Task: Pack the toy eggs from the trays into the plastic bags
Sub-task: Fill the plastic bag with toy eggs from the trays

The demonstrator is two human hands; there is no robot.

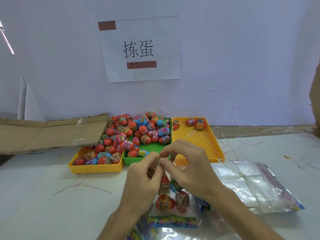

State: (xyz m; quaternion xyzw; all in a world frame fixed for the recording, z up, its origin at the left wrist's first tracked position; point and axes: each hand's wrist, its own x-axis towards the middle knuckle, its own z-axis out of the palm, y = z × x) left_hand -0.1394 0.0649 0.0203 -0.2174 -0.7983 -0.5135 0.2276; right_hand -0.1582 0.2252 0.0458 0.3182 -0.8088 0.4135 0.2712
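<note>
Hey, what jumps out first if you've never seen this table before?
The heap of toy eggs spilling over the left yellow tray and green tray at centre. Nearer, the left hand and right hand pinch the top of a plastic bag holding eggs.

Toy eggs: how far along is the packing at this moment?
Done: the right yellow tray is nearly emptied. In hand: both hands, left hand and right hand, pinch the top of a plastic bag holding several eggs. Left: the green tray and left yellow tray remain piled with eggs; empty bags wait.
</note>
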